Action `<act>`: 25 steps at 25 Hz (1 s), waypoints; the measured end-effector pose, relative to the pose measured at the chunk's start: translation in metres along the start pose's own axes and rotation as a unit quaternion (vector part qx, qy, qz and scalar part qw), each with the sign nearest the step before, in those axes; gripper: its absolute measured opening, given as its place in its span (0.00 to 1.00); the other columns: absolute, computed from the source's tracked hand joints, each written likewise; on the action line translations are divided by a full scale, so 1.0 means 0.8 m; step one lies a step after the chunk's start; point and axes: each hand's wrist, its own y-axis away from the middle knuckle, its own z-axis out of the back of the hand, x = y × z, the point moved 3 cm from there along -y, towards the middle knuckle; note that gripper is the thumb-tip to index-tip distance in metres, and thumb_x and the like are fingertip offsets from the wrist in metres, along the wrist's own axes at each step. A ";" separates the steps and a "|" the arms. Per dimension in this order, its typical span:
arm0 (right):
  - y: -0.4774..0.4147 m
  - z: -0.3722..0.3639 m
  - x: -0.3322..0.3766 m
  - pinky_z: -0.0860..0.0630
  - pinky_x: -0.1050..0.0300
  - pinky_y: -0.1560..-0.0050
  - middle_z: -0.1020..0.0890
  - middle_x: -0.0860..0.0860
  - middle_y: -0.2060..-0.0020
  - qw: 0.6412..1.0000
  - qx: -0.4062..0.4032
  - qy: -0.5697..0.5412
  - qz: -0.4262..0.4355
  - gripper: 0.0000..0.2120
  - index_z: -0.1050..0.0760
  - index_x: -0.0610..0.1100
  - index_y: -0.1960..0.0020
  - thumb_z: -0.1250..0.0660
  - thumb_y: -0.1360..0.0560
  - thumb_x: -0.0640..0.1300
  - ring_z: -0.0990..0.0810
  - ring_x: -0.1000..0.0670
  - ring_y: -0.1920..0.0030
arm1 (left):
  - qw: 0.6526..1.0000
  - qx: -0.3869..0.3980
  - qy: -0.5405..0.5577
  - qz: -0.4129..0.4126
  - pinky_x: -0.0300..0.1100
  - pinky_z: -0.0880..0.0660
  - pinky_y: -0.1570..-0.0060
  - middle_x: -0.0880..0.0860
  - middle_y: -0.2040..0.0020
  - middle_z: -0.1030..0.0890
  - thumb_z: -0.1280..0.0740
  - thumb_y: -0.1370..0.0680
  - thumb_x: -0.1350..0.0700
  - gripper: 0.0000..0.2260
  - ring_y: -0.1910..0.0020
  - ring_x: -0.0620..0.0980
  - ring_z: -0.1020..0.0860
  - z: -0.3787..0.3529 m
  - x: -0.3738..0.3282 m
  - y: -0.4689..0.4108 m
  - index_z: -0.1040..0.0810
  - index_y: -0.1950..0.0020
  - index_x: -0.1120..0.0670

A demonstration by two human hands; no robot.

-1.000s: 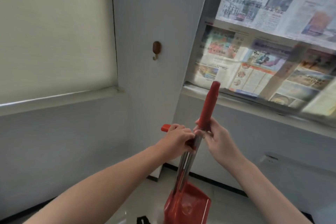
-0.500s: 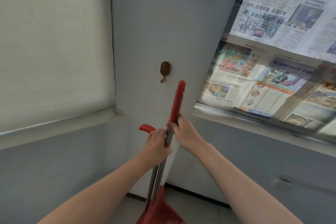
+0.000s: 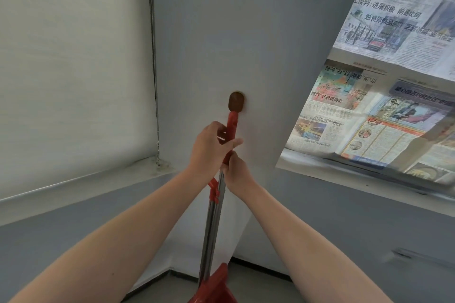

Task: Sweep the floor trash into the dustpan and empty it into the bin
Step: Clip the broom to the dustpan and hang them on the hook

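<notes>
The grey wall filled the middle of the view, with a pale blind to its left and newspapers covering the window to its right. Against the wall the broom and dustpan set stood nearly upright, its long axis running from the red dustpan at the bottom edge, up the paired metal poles, to the red handle. The handle's tip sat just under the brown wall hook, seemingly touching it, so hanging looked like the coming move. The left hand was closed around the handle, higher and nearer the hook; the right hand was closed on the pole just below. No floor trash or bin was visible.
</notes>
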 end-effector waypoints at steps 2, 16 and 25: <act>-0.004 -0.006 0.002 0.30 0.67 0.69 0.23 0.51 0.59 1.000 0.004 0.031 0.000 0.09 0.32 0.39 0.42 0.43 0.19 0.42 0.28 0.58 0.68 | 0.999 -0.020 0.003 0.030 0.33 0.27 0.58 0.49 0.53 0.17 0.26 0.25 0.48 0.12 0.56 0.47 0.19 -0.001 0.008 -0.006 0.19 0.47 0.54; -0.004 -0.017 -0.010 0.23 0.57 0.51 0.18 0.46 0.48 0.997 -0.080 0.004 -0.022 0.13 0.31 0.42 0.40 0.42 0.19 0.50 0.18 0.46 0.49 | 0.997 0.057 0.005 0.053 0.33 0.28 0.57 0.50 0.54 0.18 0.31 0.20 0.53 0.11 0.59 0.48 0.21 -0.016 0.008 -0.020 0.16 0.41 0.57; -0.016 -0.029 -0.008 0.25 0.60 0.55 0.18 0.47 0.50 0.995 -0.088 -0.007 -0.038 0.13 0.31 0.42 0.40 0.39 0.20 0.48 0.18 0.46 0.50 | 0.992 0.110 -0.047 0.042 0.33 0.33 0.66 0.51 0.59 0.20 0.33 0.19 0.53 0.11 0.66 0.43 0.25 -0.014 0.024 -0.042 0.16 0.47 0.60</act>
